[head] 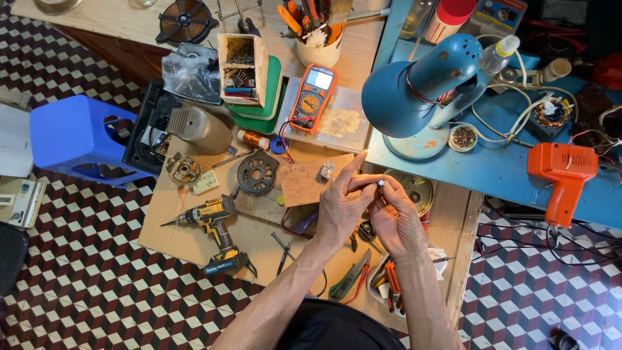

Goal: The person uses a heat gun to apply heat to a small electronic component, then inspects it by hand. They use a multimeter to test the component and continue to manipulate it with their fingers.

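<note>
Above the sheet of brown cardboard (pixel 194 233) in the head view, the left hand (pixel 340 210) and right hand (pixel 395 220) meet, fingertips pinched narrow around a tiny silvery metal piece (pixel 380 184); which hand bears it I cannot tell. On that cardboard, left of the hands, lies a yellow and black cordless drill (pixel 214 227), with a dark round metal plate (pixel 257 173) just above it. Beyond the cardboard's far edge rests an orange handheld multimeter (pixel 311 98). Right of the cardboard, a blue metal desk lamp (pixel 414 91) leans over a blue tabletop (pixel 499 162), where an orange pistol-shaped soldering gun (pixel 562 178) lies. Under the wrists sit a green utility knife (pixel 350 275) and orange-handled pliers (pixel 392 280)
</note>
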